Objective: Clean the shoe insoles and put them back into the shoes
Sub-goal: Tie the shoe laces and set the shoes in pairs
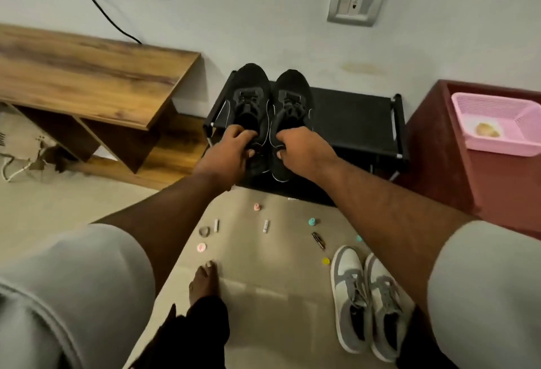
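Two black sneakers stand side by side on top of a low black shoe rack (357, 117), toes toward the wall. My left hand (231, 152) grips the heel end of the left black shoe (248, 96), fingers curled into its opening. In the same way my right hand (301, 146) grips the heel end of the right black shoe (294, 99). A pair of grey and white sneakers (366, 301) sits on the floor at lower right. No insole shows in view.
A wooden desk (87, 76) stands at left, a dark red cabinet (439, 149) with a pink basket (503, 122) at right. Several small items, such as caps and batteries (265, 225), lie scattered on the floor. My bare foot (205, 281) is at lower centre.
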Tool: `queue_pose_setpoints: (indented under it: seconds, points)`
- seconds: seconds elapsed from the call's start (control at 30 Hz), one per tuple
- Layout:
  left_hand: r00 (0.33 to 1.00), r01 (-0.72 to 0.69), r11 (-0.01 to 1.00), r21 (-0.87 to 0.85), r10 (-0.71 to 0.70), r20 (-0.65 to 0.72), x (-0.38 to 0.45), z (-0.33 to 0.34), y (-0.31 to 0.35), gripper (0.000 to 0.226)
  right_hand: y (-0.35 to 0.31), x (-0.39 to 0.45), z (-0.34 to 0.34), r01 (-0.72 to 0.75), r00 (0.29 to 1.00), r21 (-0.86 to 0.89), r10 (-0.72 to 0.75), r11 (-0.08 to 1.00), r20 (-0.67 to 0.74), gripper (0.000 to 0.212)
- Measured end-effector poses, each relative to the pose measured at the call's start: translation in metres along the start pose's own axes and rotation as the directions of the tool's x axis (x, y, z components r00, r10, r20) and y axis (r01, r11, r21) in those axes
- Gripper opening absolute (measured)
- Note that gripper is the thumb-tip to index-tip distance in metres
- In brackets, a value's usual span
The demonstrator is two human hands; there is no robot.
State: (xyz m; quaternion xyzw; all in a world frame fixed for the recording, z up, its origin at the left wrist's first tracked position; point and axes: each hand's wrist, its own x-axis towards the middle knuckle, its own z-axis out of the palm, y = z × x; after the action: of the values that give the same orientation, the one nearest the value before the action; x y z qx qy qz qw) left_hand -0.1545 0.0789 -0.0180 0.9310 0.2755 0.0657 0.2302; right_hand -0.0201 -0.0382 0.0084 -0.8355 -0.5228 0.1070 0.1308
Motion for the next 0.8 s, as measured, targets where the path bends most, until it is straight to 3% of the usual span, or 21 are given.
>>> queue_pose_setpoints:
  seconds: [0.27,0.53,0.6,0.7,0.8]
  points:
    - [0.998,0.042,0.995,-0.089,-0.045,-0.034,0.103,-0.002,-0.064,0.042,0.010,0.121,0.029,-0.047,0.999,-0.002,0.047,0.999,0.011,0.009]
    - [0.993,0.118,0.988,-0.094,-0.119,-0.007,0.140,0.007,-0.093,0.042,0.024,0.158,0.050,0.011,1.000,-0.069,-0.011,0.998,-0.002,0.019]
    - [0.991,0.135,0.988,-0.069,-0.136,-0.004,0.144,0.009,-0.085,0.047,0.029,0.156,0.047,0.036,0.999,-0.065,-0.035,0.997,0.008,0.034]
    - [0.979,0.123,0.991,0.042,-0.114,-0.171,0.130,0.018,-0.061,0.057,0.038,0.131,0.043,0.063,0.996,-0.044,-0.066,0.997,-0.060,0.070]
    - [0.946,0.036,0.994,0.101,-0.002,-0.325,0.089,0.048,-0.025,0.052,0.057,0.079,0.047,0.032,0.989,0.032,-0.027,0.999,-0.143,0.071]
